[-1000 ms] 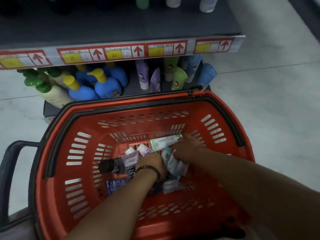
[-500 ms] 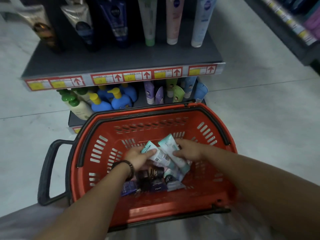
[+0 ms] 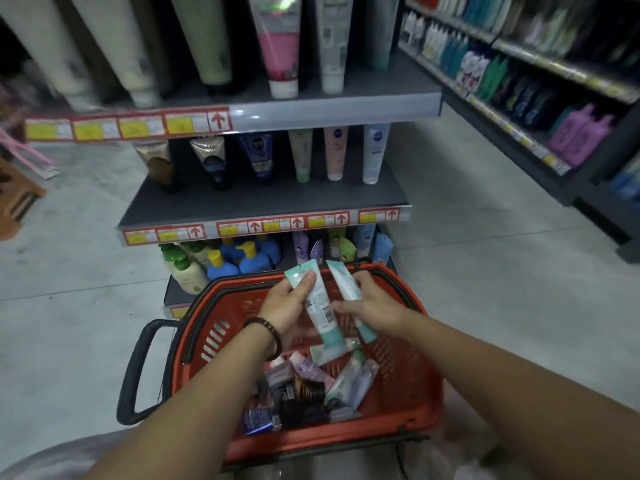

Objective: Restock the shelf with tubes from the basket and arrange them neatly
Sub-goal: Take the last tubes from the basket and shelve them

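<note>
My left hand grips a teal-and-white tube above the red basket. My right hand holds a second teal-and-white tube just to its right. Both tubes are lifted clear of the basket, caps pointing down. Several more tubes, dark, purple and pale, lie piled on the basket floor. The middle shelf in front carries a row of upright tubes at its back, with bare grey board in front of them.
The top shelf holds large tubes. Pump bottles and small tubes fill the bottom shelf behind the basket. The basket's black handle sticks out left. A long shelf of bottles runs along the right, across a grey floor aisle.
Both hands rose out of the basket, each carrying a teal tube from the pile up above the rim. The view tilted upward, bringing the middle and top shelves into sight.
</note>
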Demonstrator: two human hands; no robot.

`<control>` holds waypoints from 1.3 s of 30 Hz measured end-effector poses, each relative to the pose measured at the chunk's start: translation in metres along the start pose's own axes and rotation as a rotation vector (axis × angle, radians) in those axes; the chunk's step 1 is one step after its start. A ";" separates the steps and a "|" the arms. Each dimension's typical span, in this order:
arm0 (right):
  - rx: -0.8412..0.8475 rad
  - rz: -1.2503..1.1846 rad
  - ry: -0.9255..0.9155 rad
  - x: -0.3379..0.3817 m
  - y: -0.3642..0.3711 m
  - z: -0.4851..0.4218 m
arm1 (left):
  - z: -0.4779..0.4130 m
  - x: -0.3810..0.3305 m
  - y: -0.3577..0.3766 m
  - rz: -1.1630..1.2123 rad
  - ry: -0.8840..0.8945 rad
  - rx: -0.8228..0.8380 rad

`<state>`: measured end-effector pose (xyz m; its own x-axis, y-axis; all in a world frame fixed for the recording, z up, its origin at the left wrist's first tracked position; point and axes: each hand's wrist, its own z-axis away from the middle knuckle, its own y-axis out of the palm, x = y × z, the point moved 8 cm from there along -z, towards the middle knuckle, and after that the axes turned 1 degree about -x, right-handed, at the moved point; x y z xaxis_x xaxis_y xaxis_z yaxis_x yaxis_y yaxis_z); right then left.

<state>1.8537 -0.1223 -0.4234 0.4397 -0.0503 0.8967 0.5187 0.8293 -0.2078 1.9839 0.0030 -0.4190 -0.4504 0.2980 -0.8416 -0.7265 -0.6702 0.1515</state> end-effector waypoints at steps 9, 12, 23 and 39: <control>-0.137 -0.153 -0.305 0.093 -0.047 0.028 | 0.032 -0.106 0.044 -0.136 0.204 0.150; -0.213 -0.255 -0.340 0.122 -0.069 0.033 | 0.038 -0.139 0.048 -0.141 0.274 0.129; -0.472 -0.075 -0.597 0.276 -0.168 0.023 | 0.043 -0.265 0.075 -0.231 0.562 0.089; -0.756 0.123 -0.600 0.388 -0.280 -0.099 | -0.014 -0.337 0.089 -0.352 0.685 0.040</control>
<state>1.9514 -0.4295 -0.0564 0.1840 0.4788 0.8584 0.9202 0.2231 -0.3217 2.0781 -0.1668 -0.1296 0.2236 -0.0071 -0.9746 -0.7914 -0.5850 -0.1773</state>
